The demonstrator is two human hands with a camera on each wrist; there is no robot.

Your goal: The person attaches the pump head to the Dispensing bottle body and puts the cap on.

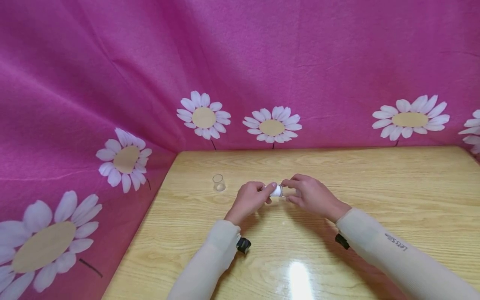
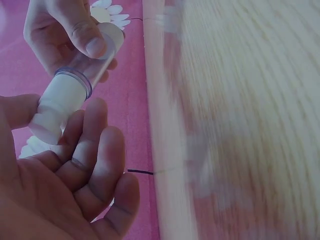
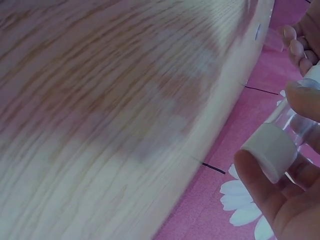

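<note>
Between the two hands is a small clear cylindrical bottle (image 2: 87, 62) with a white stepped top (image 2: 62, 100) and a clear ring at the joint. My left hand (image 1: 250, 198) pinches the white top between thumb and index finger; its other fingers are bent loosely below. With thumb and fingers around the clear body, my right hand (image 1: 313, 196) holds the bottle from the other end. In the right wrist view, the bottle's white base (image 3: 272, 150) sits near the right palm. A small clear cup-like piece (image 1: 219, 183) stands on the table, left of the left hand.
A light wooden table (image 1: 393, 183) lies under the hands. Pink cloth (image 1: 322, 62) printed with daisies hangs behind it and along its left side. Light glares off the near tabletop.
</note>
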